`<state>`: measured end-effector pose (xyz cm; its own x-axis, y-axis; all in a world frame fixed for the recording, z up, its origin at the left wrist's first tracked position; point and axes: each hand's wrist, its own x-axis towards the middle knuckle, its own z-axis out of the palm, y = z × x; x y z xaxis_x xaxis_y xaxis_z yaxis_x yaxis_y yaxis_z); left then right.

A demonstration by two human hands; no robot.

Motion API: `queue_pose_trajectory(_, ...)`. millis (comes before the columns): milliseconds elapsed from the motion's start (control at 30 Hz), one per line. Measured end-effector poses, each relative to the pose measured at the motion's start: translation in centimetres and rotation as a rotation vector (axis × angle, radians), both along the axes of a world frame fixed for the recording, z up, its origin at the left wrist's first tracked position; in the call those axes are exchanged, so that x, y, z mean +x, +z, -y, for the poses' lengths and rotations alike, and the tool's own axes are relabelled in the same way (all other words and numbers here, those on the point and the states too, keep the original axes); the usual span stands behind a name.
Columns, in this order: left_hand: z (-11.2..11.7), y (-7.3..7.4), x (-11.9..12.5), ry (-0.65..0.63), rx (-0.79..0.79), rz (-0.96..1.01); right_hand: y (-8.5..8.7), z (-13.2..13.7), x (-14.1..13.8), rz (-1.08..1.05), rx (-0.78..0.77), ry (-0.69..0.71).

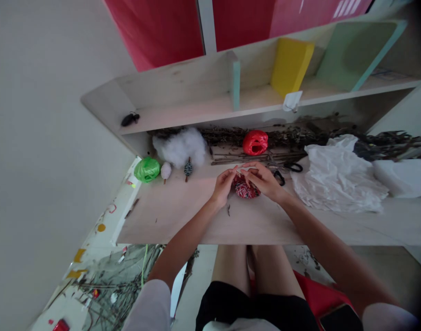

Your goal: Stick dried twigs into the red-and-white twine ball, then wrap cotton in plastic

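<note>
My left hand point(224, 185) is closed in a pinch, its fingertips almost meeting those of my right hand. My right hand point(261, 180) is bent over a ball of red, white and dark yarn point(247, 190) on the desk, thumb and fingers drawn together. Whatever lies between the fingertips is too small and hidden to make out. Just right of my right hand is a pair of scissors point(292, 167) with black handles. Behind the hands sits a roll of red plastic twine point(255, 142).
Left on the desk point(183, 216) are green twine point(147, 169), a small white wrapped piece on a stick point(166, 171), a dark yarn-wrapped stick point(188, 169) and white stuffing point(183, 146). Crumpled white sheeting point(338, 177) lies right. Dry twigs line the back; a shelf point(183, 110) overhangs.
</note>
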<state>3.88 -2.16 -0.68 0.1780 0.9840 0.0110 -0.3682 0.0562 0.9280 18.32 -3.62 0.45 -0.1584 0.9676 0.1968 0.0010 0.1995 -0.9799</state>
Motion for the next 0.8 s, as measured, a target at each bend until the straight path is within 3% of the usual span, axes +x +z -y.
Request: queue_pose_trajectory(800, -0.16, -0.17, 0.08, 0.013, 0.001, -0.009, 0.16, 0.05, 0.02, -0.003, -0.018, 0.004)
